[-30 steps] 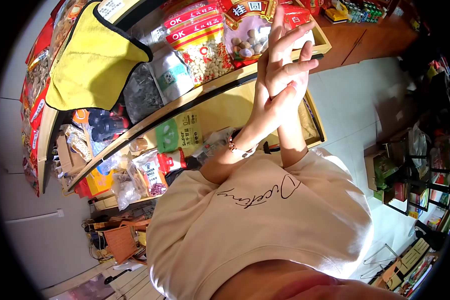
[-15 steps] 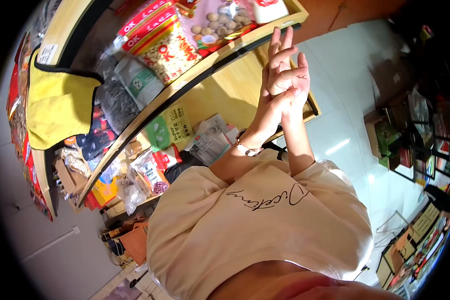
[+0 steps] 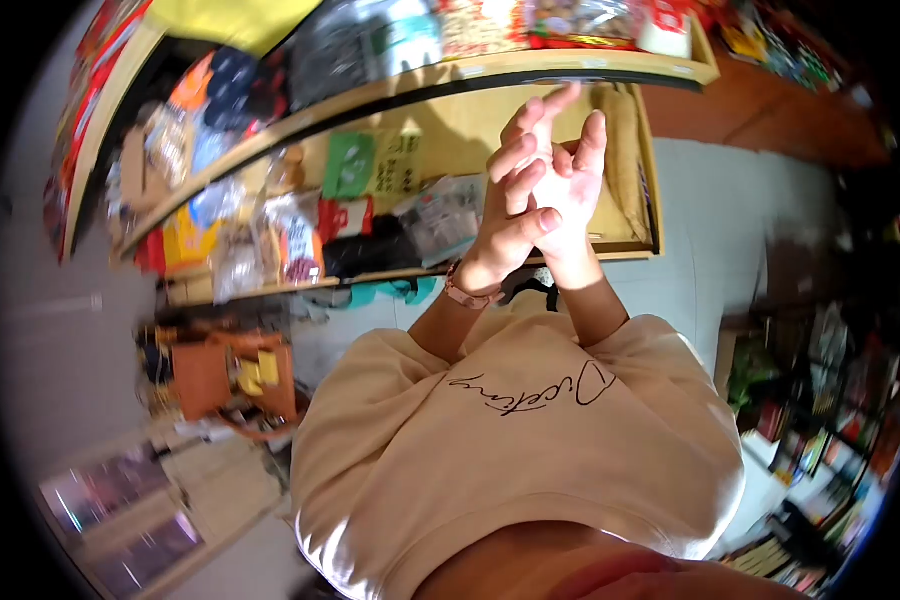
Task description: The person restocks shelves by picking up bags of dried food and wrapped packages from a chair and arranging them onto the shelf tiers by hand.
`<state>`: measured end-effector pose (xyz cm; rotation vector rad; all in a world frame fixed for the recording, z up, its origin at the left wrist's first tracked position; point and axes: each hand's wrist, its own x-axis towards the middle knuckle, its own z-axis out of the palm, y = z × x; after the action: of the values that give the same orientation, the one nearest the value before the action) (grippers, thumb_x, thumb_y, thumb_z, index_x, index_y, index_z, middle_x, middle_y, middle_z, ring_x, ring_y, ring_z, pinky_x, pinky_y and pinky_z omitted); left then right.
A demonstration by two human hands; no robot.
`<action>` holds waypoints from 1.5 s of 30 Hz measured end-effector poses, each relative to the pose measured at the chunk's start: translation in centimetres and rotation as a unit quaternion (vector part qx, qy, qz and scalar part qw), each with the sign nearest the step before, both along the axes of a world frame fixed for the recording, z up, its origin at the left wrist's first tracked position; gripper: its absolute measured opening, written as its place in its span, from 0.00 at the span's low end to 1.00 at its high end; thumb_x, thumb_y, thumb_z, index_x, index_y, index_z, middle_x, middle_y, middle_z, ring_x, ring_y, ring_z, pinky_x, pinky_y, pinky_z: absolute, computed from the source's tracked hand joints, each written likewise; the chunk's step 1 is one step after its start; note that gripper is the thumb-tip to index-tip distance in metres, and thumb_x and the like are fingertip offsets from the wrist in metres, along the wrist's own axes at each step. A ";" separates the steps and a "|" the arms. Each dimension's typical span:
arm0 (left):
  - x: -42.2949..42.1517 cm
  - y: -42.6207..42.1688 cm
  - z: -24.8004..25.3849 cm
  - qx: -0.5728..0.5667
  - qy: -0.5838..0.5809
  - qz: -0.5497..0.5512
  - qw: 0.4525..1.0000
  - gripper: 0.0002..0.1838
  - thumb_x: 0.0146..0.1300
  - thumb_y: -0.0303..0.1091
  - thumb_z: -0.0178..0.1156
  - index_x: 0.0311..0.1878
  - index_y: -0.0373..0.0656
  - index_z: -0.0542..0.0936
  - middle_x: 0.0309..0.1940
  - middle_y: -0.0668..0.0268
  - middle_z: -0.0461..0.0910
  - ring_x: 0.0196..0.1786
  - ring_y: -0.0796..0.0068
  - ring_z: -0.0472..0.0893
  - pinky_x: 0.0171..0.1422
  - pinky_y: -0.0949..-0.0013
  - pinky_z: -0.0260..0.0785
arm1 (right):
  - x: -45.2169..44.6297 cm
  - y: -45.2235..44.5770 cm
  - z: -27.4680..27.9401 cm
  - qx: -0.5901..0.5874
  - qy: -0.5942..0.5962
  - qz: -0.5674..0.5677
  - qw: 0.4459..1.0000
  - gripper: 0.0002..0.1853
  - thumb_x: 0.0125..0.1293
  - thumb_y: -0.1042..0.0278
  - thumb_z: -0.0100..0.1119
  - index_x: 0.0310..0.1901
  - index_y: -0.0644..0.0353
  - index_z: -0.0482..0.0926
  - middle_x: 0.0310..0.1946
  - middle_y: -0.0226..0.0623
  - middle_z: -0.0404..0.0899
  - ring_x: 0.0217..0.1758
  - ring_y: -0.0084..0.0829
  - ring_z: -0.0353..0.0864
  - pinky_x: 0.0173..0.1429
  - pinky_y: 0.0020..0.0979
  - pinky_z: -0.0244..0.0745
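My left hand (image 3: 505,225), with a band at its wrist, presses against my right hand (image 3: 568,205) in front of my chest. The left thumb lies across the right palm, and the left fingers curl round that hand's side. My right palm faces up with its thumb apart and its fingers loosely stretched, partly overlapped by the left hand. Neither hand holds any goods. Both are over a wooden shelf (image 3: 450,150), nearest to a clear-and-grey plastic packet (image 3: 440,220) and a green packet (image 3: 350,165).
An upper shelf edge (image 3: 390,98) runs above the hands, with several bagged foods behind it. A yellow cloth (image 3: 235,20) hangs at upper left. A red packet (image 3: 347,217) and a cocoa ball bag (image 3: 298,240) lie left. A brown bag (image 3: 200,380) stands lower left.
The view has turned, so the shelves now lie more level across the top. My hands stay together, the left thumb now plainly across the right palm.
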<state>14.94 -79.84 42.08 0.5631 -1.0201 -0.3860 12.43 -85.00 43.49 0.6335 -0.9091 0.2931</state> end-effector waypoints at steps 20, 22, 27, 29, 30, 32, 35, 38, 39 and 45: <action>-20.6 28.7 -6.4 -0.143 0.424 0.338 0.828 0.26 0.48 0.30 0.53 0.55 0.49 0.66 0.51 0.64 0.64 0.48 0.65 0.68 0.54 0.59 0.62 | -19.3 32.1 -1.0 -0.566 -0.128 -0.602 0.549 0.12 0.46 0.79 0.60 0.36 0.58 0.79 0.36 0.29 0.81 0.42 0.25 0.78 0.45 0.25 0.73; -21.9 30.7 -7.3 -0.154 0.439 0.348 0.814 0.25 0.49 0.30 0.53 0.54 0.49 0.66 0.50 0.63 0.65 0.47 0.65 0.68 0.54 0.59 0.62 | -19.5 33.2 1.4 -0.572 -0.157 -0.603 0.533 0.13 0.45 0.77 0.61 0.37 0.56 0.80 0.36 0.30 0.80 0.40 0.25 0.79 0.42 0.25 0.74; -23.1 34.2 -9.1 -0.200 0.475 0.340 0.787 0.24 0.49 0.31 0.53 0.53 0.48 0.66 0.47 0.63 0.65 0.46 0.65 0.68 0.53 0.59 0.63 | -16.2 36.5 -0.9 -0.516 -0.278 -0.698 0.411 0.23 0.44 0.65 0.65 0.47 0.54 0.77 0.43 0.35 0.77 0.41 0.32 0.76 0.45 0.30 0.72; -22.6 35.3 -9.8 -0.215 0.481 0.331 0.783 0.24 0.49 0.32 0.53 0.53 0.48 0.66 0.46 0.63 0.65 0.45 0.65 0.68 0.52 0.59 0.63 | -14.9 37.3 -1.7 -0.581 -0.352 -0.635 0.368 0.33 0.45 0.60 0.69 0.56 0.55 0.71 0.54 0.38 0.70 0.53 0.38 0.69 0.57 0.38 0.66; -22.2 36.0 -10.0 -0.222 0.489 0.326 0.778 0.23 0.49 0.32 0.53 0.53 0.48 0.66 0.46 0.63 0.65 0.45 0.65 0.69 0.52 0.59 0.63 | -14.3 38.0 -2.3 -0.579 -0.384 -0.628 0.349 0.36 0.46 0.52 0.67 0.58 0.53 0.70 0.55 0.37 0.70 0.56 0.39 0.67 0.62 0.41 0.60; -21.2 37.5 -10.7 -0.233 0.498 0.320 0.772 0.23 0.50 0.33 0.53 0.52 0.48 0.66 0.45 0.63 0.65 0.45 0.65 0.69 0.52 0.59 0.63 | -13.7 39.1 -3.2 -0.587 -0.413 -0.634 0.288 0.38 0.44 0.45 0.65 0.60 0.48 0.69 0.58 0.38 0.67 0.60 0.41 0.65 0.66 0.45 0.55; -19.7 40.3 -11.6 -0.245 0.514 0.316 0.759 0.22 0.50 0.33 0.53 0.52 0.48 0.66 0.44 0.63 0.66 0.44 0.64 0.69 0.51 0.59 0.63 | -11.8 41.7 -5.1 -0.588 -0.453 -0.592 0.314 0.38 0.42 0.40 0.64 0.59 0.40 0.70 0.60 0.38 0.67 0.62 0.41 0.64 0.69 0.47 0.50; -17.4 44.0 -12.5 -0.250 0.523 0.317 0.750 0.22 0.50 0.34 0.53 0.51 0.48 0.67 0.42 0.63 0.66 0.43 0.64 0.69 0.50 0.59 0.64 | -8.8 45.0 -7.7 -0.587 -0.447 -0.565 0.370 0.33 0.44 0.44 0.65 0.56 0.42 0.74 0.58 0.39 0.69 0.63 0.42 0.63 0.67 0.46 0.53; -16.5 45.4 -12.8 -0.253 0.527 0.317 0.747 0.22 0.50 0.34 0.53 0.51 0.47 0.67 0.42 0.63 0.66 0.43 0.64 0.69 0.50 0.59 0.64 | -7.6 46.4 -8.6 -0.573 -0.435 -0.573 0.393 0.28 0.47 0.47 0.63 0.52 0.45 0.77 0.56 0.38 0.72 0.61 0.42 0.65 0.66 0.45 0.55; -9.1 52.9 -13.9 -0.260 0.537 0.305 0.742 0.21 0.51 0.36 0.53 0.50 0.47 0.67 0.39 0.63 0.67 0.41 0.64 0.69 0.49 0.59 0.64 | -0.6 54.8 -11.4 -0.620 -0.413 -0.470 0.473 0.17 0.56 0.57 0.57 0.47 0.49 0.78 0.53 0.41 0.73 0.57 0.43 0.69 0.60 0.42 0.62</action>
<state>5.83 -26.95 28.14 0.0648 0.2349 0.1968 11.82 -30.24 32.06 -1.5650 -1.4820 0.1487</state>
